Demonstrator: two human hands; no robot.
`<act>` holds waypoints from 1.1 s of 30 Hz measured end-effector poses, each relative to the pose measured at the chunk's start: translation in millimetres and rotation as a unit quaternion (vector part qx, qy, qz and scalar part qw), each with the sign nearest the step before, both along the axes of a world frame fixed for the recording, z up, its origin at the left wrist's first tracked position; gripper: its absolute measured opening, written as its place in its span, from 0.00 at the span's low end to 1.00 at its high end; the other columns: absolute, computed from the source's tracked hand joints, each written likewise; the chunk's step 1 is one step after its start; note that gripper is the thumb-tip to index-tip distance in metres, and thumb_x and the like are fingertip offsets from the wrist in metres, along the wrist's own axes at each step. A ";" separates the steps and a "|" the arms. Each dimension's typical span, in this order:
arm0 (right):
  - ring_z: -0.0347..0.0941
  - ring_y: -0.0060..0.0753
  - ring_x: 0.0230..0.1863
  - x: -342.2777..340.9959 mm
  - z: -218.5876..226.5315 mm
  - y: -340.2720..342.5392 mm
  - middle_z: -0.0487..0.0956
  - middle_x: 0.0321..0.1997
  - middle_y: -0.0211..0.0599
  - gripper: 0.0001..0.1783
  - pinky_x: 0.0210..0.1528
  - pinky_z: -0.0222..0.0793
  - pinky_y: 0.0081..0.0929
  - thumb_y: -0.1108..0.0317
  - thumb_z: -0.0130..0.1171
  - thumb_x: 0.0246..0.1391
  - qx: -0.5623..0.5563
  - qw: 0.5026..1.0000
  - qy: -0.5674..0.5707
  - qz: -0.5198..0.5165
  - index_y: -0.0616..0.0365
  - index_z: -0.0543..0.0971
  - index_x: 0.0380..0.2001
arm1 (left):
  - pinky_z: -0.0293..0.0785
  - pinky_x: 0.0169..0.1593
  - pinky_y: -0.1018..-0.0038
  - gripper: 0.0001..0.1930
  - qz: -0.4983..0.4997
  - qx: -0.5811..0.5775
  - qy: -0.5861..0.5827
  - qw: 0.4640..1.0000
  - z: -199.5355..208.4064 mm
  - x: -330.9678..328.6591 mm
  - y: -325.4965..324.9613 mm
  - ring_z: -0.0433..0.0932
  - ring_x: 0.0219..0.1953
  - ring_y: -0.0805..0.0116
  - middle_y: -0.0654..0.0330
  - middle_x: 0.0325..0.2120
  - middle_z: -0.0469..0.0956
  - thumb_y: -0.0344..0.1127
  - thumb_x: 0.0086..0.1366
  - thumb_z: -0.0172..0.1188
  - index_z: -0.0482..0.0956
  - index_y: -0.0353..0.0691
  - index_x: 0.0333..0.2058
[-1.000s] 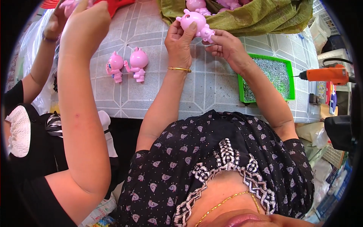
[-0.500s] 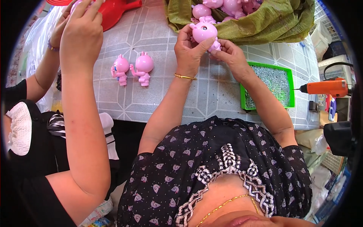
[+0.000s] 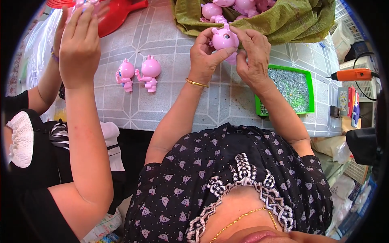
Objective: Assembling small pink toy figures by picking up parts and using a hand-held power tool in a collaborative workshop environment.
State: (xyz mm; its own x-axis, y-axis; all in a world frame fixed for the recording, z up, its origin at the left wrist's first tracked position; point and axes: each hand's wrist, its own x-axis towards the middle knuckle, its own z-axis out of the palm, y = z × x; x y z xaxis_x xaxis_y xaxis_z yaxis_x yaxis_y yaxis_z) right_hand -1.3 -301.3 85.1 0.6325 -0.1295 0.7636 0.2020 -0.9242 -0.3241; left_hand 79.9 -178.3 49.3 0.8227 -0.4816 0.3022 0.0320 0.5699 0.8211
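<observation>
Pink and glossy, a figurine (image 3: 221,43) is held up in the head view over the bench (image 3: 109,101), just before an olive sack (image 3: 283,32) of similar toys (image 3: 211,11). The left hand (image 3: 204,58) grasps its side with a closed grip; the right hand (image 3: 255,58) is against the other side, its own grip too hidden to tell. Leftward are two more toys (image 3: 151,67); rightward, a green tray (image 3: 311,91) holds silvery bits (image 3: 287,85).
</observation>
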 end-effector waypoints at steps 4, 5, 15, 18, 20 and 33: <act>0.70 0.41 0.47 0.3 -1.9 -1.9 0.75 0.42 0.33 0.34 0.52 0.59 0.37 0.80 0.53 0.39 -0.007 1.000 0.000 -0.007 0.43 0.79 0.54 | 0.77 0.51 0.74 0.31 -0.009 -0.003 0.005 1.000 -2.1 -1.3 -1.2 0.78 0.46 0.71 0.59 0.46 0.77 0.23 0.52 0.73 0.70 0.35 0.54; 0.70 0.41 0.47 0.3 -2.4 -2.2 0.75 0.42 0.33 0.34 0.52 0.58 0.37 0.81 0.53 0.39 -0.010 1.000 0.001 -0.007 0.43 0.80 0.53 | 0.77 0.51 0.74 0.31 -0.008 -0.003 0.006 1.000 -2.2 -1.3 -0.9 0.78 0.46 0.71 0.59 0.46 0.77 0.23 0.52 0.73 0.70 0.35 0.54; 0.70 0.41 0.48 2.0 -1.9 -2.4 0.75 0.44 0.35 0.34 0.52 0.59 0.37 0.82 0.51 0.37 0.009 1.000 0.008 -0.006 0.47 0.78 0.52 | 0.77 0.53 0.72 0.30 -0.027 -0.011 0.046 0.999 -3.1 1.2 0.3 0.78 0.47 0.69 0.58 0.46 0.77 0.22 0.52 0.71 0.70 0.34 0.54; 0.70 0.42 0.48 2.2 -1.2 -2.5 0.74 0.44 0.36 0.34 0.52 0.60 0.37 0.82 0.50 0.36 0.041 0.999 0.006 0.014 0.49 0.77 0.52 | 0.76 0.54 0.70 0.30 -0.047 -0.026 0.060 0.997 -4.1 2.8 1.5 0.79 0.48 0.68 0.57 0.47 0.78 0.23 0.52 0.70 0.70 0.34 0.54; 0.70 0.42 0.48 2.4 -0.6 -2.7 0.75 0.44 0.36 0.34 0.52 0.60 0.38 0.81 0.51 0.35 0.048 0.999 0.003 0.020 0.50 0.76 0.52 | 0.76 0.54 0.69 0.30 -0.058 -0.033 0.068 0.995 -3.1 3.1 2.3 0.79 0.48 0.67 0.56 0.47 0.78 0.23 0.52 0.70 0.70 0.34 0.54; 0.71 0.43 0.55 -3.5 1.8 -3.5 0.76 0.49 0.38 0.31 0.59 0.60 0.38 0.82 0.52 0.38 0.065 0.996 0.059 0.020 0.54 0.76 0.52 | 0.75 0.56 0.69 0.30 -0.079 -0.034 0.094 0.992 -0.3 1.9 4.2 0.79 0.49 0.66 0.56 0.46 0.78 0.23 0.51 0.69 0.71 0.34 0.54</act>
